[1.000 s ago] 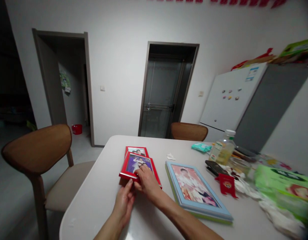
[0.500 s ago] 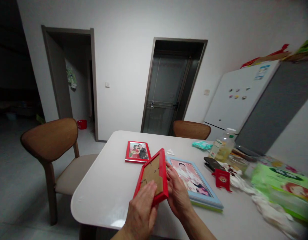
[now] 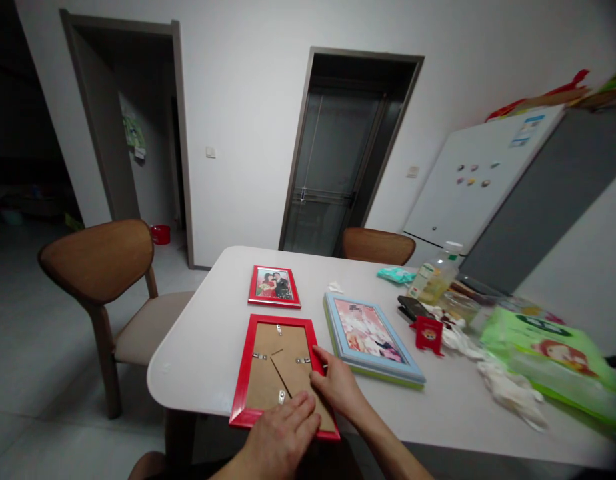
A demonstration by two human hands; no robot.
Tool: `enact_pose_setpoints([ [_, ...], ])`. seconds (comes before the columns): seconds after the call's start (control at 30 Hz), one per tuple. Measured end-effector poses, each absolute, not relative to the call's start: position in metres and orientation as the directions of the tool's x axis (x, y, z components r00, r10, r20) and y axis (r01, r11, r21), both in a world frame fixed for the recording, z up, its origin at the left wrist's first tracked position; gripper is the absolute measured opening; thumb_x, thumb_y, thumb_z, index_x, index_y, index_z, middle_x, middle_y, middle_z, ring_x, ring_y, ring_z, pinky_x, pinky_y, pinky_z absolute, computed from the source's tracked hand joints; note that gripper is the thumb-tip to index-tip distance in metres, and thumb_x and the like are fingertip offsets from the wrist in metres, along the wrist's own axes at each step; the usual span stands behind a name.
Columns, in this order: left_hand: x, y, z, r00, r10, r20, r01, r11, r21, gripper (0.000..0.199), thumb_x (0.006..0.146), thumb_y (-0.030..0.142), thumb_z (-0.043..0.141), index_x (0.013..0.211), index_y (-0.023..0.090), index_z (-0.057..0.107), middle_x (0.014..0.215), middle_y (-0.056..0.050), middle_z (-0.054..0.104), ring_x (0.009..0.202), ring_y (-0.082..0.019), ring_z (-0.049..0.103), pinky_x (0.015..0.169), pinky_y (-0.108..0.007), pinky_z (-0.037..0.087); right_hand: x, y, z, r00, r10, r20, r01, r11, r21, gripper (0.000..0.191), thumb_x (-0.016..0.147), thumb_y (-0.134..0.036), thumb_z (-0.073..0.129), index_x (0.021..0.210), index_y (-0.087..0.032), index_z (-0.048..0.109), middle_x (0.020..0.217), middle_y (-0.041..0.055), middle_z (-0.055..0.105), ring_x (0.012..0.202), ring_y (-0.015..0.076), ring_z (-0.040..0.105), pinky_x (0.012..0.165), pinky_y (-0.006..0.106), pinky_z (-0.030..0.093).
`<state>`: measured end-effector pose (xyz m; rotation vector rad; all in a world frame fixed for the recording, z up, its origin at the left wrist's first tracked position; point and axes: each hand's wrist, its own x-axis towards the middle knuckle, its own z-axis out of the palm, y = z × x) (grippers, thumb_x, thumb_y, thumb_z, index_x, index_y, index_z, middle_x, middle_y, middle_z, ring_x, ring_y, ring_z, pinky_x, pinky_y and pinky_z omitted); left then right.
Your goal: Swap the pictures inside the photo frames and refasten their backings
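Observation:
A red picture frame (image 3: 261,383) is turned back side up at the near edge of the table, its lower end reaching over that edge. Metal clips and a cut line mark its brown backing board. My left hand (image 3: 283,432) grips its lower edge, fingers resting on the board. Along the right side, my right hand (image 3: 341,387) holds the red border with the fingers closed around it. Just beyond, a smaller red picture frame (image 3: 274,287) with a couple's photo lies face up. Right of my right hand is a stack of picture frames (image 3: 371,337), light blue on top.
On the table's right are a red card-like item (image 3: 429,335), a dark phone-like object (image 3: 413,308), a bottle (image 3: 435,273), crumpled tissues (image 3: 513,393) and a green tissue pack (image 3: 553,360). Wooden chairs stand at the left (image 3: 101,260) and the far side (image 3: 378,245).
The red frame has gone from tilted up in my hands to nearly flat at the table edge, its back now facing up. Both hands have stayed on it. The view has shifted slightly.

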<state>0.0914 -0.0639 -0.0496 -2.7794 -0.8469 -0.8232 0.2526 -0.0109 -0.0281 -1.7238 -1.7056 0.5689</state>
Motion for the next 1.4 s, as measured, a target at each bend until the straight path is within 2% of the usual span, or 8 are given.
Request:
enact_pose_setpoints([
  [0.2, 0.044, -0.059, -0.037, 0.519, 0.789, 0.328, 0.709, -0.612, 0.350, 0.045, 0.066, 0.037, 0.062, 0.105, 0.017, 0.053, 0.119, -0.015, 0.052, 0.110, -0.030, 0.046, 0.094, -0.052, 0.032, 0.252, -0.010, -0.029, -0.034, 0.986, 0.162, 0.849, 0.114, -0.515, 0.044, 0.064, -0.018, 0.045, 0.105, -0.013, 0.056, 0.097, 0.0109, 0.058, 0.089, 0.0197, 0.054, 0.081, 0.028, 0.039],
  [0.43, 0.026, -0.058, -0.040, 0.468, 0.833, 0.296, 0.653, -0.551, 0.519, 0.038, 0.064, 0.027, 0.064, 0.099, 0.016, 0.055, 0.119, -0.015, 0.051, 0.112, -0.028, 0.045, 0.096, -0.051, 0.029, 0.240, 0.003, -0.018, -0.088, 0.985, 0.150, 0.903, 0.143, -0.406, 0.025, 0.068, -0.014, 0.044, 0.080, -0.015, 0.065, 0.090, 0.0096, 0.054, 0.082, 0.0168, 0.054, 0.074, 0.024, 0.039],
  [0.6, 0.028, -0.059, -0.035, 0.459, 0.858, 0.230, 0.681, -0.506, 0.530, 0.049, 0.064, 0.026, 0.065, 0.108, 0.013, 0.050, 0.120, -0.017, 0.050, 0.113, -0.028, 0.043, 0.097, -0.051, 0.028, 0.236, 0.007, -0.015, -0.058, 0.987, 0.150, 0.933, 0.107, -0.344, 0.023, 0.075, -0.022, 0.043, 0.079, -0.016, 0.064, 0.085, 0.0094, 0.054, 0.074, 0.0163, 0.054, 0.068, 0.025, 0.039],
  [0.7, 0.027, -0.059, -0.037, 0.461, 0.848, 0.263, 0.665, -0.526, 0.530, 0.047, 0.064, 0.027, 0.065, 0.107, 0.014, 0.051, 0.120, -0.017, 0.050, 0.113, -0.028, 0.043, 0.098, -0.052, 0.025, 0.233, -0.001, -0.012, -0.088, 0.970, 0.226, 0.934, 0.159, -0.319, 0.027, 0.072, -0.023, 0.049, 0.094, -0.017, 0.062, 0.099, 0.0122, 0.054, 0.091, 0.0215, 0.051, 0.079, 0.030, 0.037],
  [0.8, 0.027, -0.060, -0.041, 0.460, 0.844, 0.275, 0.652, -0.531, 0.541, 0.045, 0.063, 0.025, 0.065, 0.105, 0.014, 0.052, 0.119, -0.016, 0.051, 0.113, -0.029, 0.043, 0.097, -0.053, 0.026, 0.226, -0.015, -0.007, -0.293, 0.925, 0.241, 0.852, 0.367, -0.374, 0.033, 0.067, -0.021, 0.055, 0.100, -0.021, 0.060, 0.116, 0.0099, 0.047, 0.106, 0.0224, 0.042, 0.089, 0.032, 0.032],
  [0.93, 0.027, -0.060, -0.044, 0.450, 0.849, 0.277, 0.650, -0.524, 0.550, 0.038, 0.064, 0.026, 0.064, 0.099, 0.015, 0.055, 0.117, -0.015, 0.053, 0.112, -0.028, 0.044, 0.097, -0.052, 0.027, 0.213, -0.031, -0.004, -0.569, 0.812, 0.128, 0.672, 0.549, -0.497, 0.024, 0.065, -0.016, 0.057, 0.084, -0.026, 0.066, 0.110, 0.0032, 0.051, 0.101, 0.0172, 0.045, 0.087, 0.028, 0.034],
  [1.13, 0.027, -0.059, -0.047, 0.451, 0.841, 0.299, 0.645, -0.539, 0.542, 0.040, 0.064, 0.027, 0.064, 0.102, 0.016, 0.054, 0.117, -0.014, 0.053, 0.112, -0.028, 0.043, 0.098, -0.052, 0.027, 0.205, -0.033, -0.011, -0.517, 0.834, 0.194, 0.690, 0.540, -0.482, 0.013, 0.068, -0.021, 0.058, 0.075, -0.027, 0.066, 0.103, 0.0010, 0.055, 0.099, 0.0176, 0.045, 0.089, 0.034, 0.030],
  [1.4, 0.028, -0.058, -0.046, 0.460, 0.837, 0.297, 0.646, -0.545, 0.534, 0.053, 0.064, 0.024, 0.063, 0.113, 0.012, 0.048, 0.120, -0.018, 0.049, 0.114, -0.029, 0.042, 0.097, -0.054, 0.025, 0.176, -0.003, -0.019, -0.353, 0.885, 0.305, 0.768, 0.460, -0.445, 0.022, 0.075, -0.025, 0.050, 0.093, -0.020, 0.062, 0.095, 0.0059, 0.058, 0.090, 0.0170, 0.049, 0.080, 0.028, 0.034],
])
